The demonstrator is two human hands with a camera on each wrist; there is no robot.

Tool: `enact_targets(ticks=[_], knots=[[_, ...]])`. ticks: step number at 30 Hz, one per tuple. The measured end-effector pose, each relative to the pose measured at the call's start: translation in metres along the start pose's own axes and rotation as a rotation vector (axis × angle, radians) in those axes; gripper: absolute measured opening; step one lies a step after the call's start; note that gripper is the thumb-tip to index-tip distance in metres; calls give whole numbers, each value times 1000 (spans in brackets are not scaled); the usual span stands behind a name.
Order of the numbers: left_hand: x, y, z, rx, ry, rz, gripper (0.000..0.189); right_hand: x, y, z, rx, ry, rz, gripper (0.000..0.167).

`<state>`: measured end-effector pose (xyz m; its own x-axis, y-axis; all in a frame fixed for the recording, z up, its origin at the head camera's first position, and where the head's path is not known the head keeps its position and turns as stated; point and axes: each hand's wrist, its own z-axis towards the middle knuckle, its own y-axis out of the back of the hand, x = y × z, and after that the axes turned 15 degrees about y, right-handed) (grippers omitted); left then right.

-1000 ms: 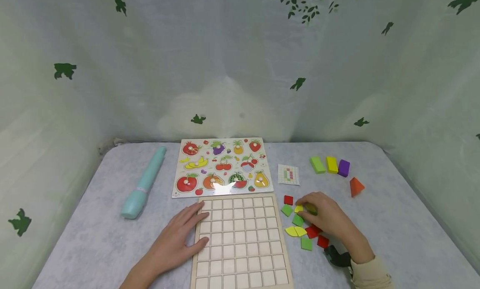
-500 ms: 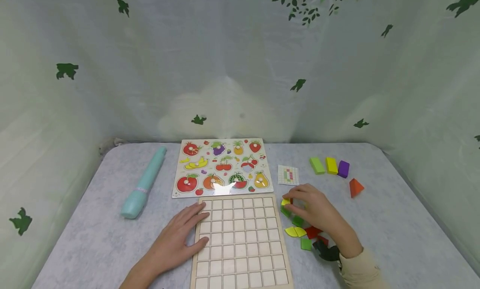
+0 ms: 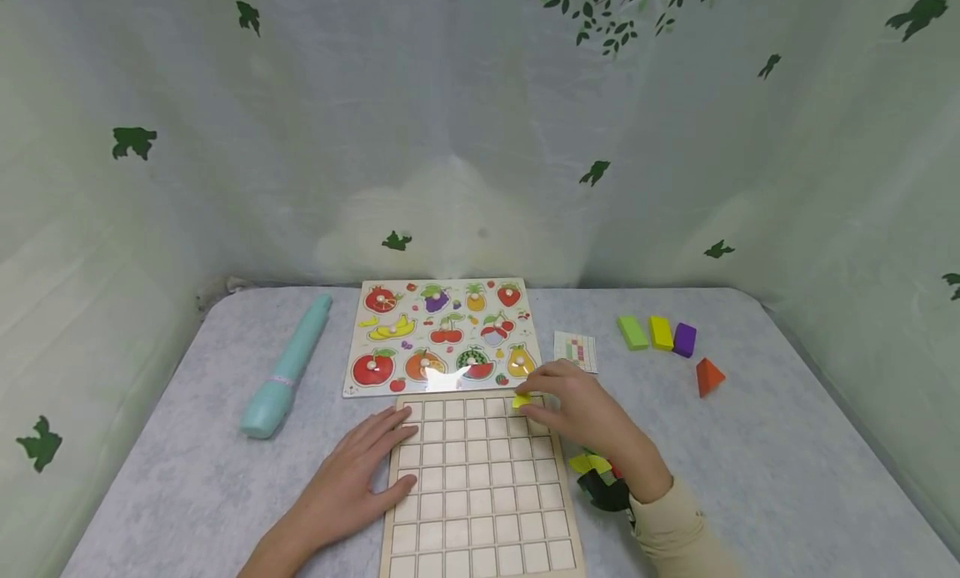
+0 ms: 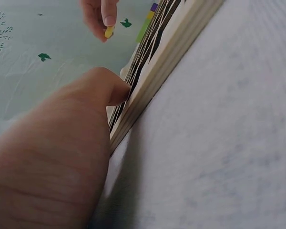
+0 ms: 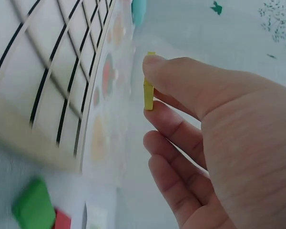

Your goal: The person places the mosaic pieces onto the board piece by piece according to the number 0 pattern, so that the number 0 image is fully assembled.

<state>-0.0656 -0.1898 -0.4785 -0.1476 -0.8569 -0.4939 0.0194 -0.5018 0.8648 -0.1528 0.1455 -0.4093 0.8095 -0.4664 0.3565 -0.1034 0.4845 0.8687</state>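
My right hand (image 3: 581, 405) pinches a small yellow tile (image 3: 521, 401) between thumb and fingers, above the top right of a wooden grid board (image 3: 478, 476). In the right wrist view the yellow tile (image 5: 148, 95) is seen edge-on, apart from the board. My left hand (image 3: 348, 482) rests on the board's left edge with spread, fairly straight fingers. Yellow tiles (image 3: 590, 462) lie right of the board, partly hidden by the right arm. A green tile (image 5: 34, 202) and a red tile (image 5: 62, 219) show low in the right wrist view.
Behind the grid board lies a fruit puzzle board (image 3: 442, 336). A small pattern card (image 3: 576, 351) sits to its right. Further right are a green block (image 3: 632, 333), a yellow block (image 3: 661, 333), a purple block (image 3: 685, 340) and an orange triangular block (image 3: 708, 377). A turquoise tapered object (image 3: 287, 370) lies left.
My right hand has carried the yellow tile leftward from the loose tiles to over the grid board's upper right. The left hand stays in place.
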Motion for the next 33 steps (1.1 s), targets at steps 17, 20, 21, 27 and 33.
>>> enact_targets(ticks=[17, 20, 21, 27, 33], knots=[[0, -2, 0, -45, -21, 32, 56, 26, -52, 31, 88, -32, 101, 22], [1, -2, 1, -60, -38, 34, 56, 30, -58, 34, 103, -35, 96, 22], [1, -2, 2, -66, -43, 38, 56, 31, -60, 34, 104, -29, 96, 22], [3, -2, 2, -73, -52, 44, 55, 31, -71, 34, 82, -1, 92, 22], [4, -4, 3, -50, -32, 35, 54, 27, -77, 30, 64, -2, 124, 21]])
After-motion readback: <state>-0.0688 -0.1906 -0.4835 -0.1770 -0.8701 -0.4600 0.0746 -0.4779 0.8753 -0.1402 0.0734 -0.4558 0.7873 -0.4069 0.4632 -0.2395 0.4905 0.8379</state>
